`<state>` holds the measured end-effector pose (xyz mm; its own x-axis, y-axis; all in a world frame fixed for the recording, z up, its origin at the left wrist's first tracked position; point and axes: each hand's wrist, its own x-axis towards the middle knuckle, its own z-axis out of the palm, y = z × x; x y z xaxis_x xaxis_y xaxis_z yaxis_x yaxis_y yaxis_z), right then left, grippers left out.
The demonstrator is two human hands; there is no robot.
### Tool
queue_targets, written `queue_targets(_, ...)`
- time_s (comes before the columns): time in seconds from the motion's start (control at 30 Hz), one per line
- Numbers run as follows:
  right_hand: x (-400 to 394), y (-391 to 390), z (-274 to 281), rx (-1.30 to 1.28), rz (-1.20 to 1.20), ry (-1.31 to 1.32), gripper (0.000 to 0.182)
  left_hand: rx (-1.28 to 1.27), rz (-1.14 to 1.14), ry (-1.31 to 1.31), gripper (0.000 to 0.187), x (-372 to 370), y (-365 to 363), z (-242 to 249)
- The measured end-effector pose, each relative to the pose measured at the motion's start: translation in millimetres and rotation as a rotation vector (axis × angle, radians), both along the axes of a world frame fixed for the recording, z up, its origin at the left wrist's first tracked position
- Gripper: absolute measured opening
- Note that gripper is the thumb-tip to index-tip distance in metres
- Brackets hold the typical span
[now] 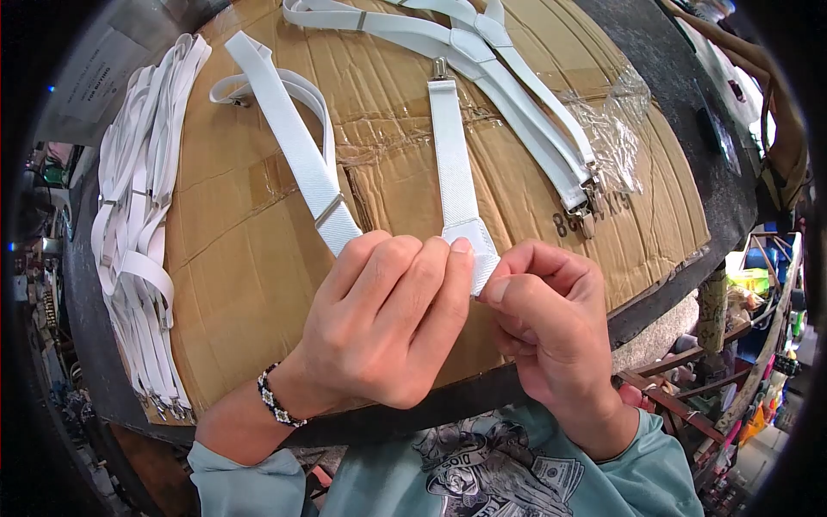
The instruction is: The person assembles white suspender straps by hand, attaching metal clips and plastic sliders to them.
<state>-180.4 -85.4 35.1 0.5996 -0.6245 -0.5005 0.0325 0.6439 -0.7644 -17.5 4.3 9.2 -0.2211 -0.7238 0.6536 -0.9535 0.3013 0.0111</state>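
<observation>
A pair of white elastic suspenders (454, 164) is held between my hands over a cardboard sheet. My left hand (388, 310), with a beaded bracelet (277, 396) at the wrist, is closed on it, the thumb pressing the white joining patch (466, 233). Just right of the patch, my right hand (551, 319) pinches the strap's edge between thumb and forefinger. One strap runs away from me to a metal clip (441, 69). Another strap with a metal slider (329, 208) passes under my left hand, its far part looped back. My fingers hide the strap's lower portion.
A bundle of white suspenders (142, 198) lies along the left edge of the cardboard (233, 284). More suspenders (517, 103) with metal clips lie at the upper right, beside crumpled clear plastic (616, 129). The dark tabletop (663, 297) shows around the cardboard.
</observation>
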Motion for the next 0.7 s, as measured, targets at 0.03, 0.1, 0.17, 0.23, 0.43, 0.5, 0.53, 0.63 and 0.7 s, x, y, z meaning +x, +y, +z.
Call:
queue_targets(0.03, -0.8, 0.2, 0.1, 0.010, -0.001, -0.014, 0.009, 0.001, 0.002, 0.006, 0.028, -0.9, 0.4, 0.7)
queue_targets(0.1, -2.0, 0.4, 0.2, 0.024, 0.004, -0.030, 0.009, 0.003, 0.006, 0.009, 0.027, -1.9, 1.2, 1.3)
queue_targets(0.17, -0.5, 1.7, 1.4, 0.020, -0.009, -0.023, 0.008, 0.007, 0.009, 0.005, 0.026, -2.5, 1.7, 1.7)
queue_targets(0.23, 4.7, 5.6, 4.0, -0.002, -0.042, 0.010, 0.007, 0.000, 0.014, 0.002, 0.027, -3.2, 2.2, 0.7)
queue_targets(0.43, -9.2, 10.9, 5.2, -0.071, 0.129, -0.029, 0.011, 0.039, 0.025, 0.026, 0.032, 6.1, -0.2, 2.4)
queue_targets(0.5, -6.9, 12.1, 8.8, -0.039, 0.179, -0.058, 0.012, 0.002, 0.009, 0.062, 0.034, 11.1, -2.9, -2.2)
queue_targets(0.53, -6.6, 12.8, 10.0, -0.021, 0.203, -0.071, 0.013, 0.012, 0.004, 0.112, 0.033, 10.1, -3.2, -0.8)
queue_targets(0.63, -12.9, 9.0, 2.4, -0.044, 0.366, -0.118, 0.017, 0.023, 0.001, 0.248, 0.031, 7.9, -3.5, 2.7)
queue_targets(0.7, -18.4, 4.9, 1.1, -0.160, 0.573, -0.117, 0.018, 0.010, 0.004, 0.326, 0.030, 7.6, -3.7, 1.5)
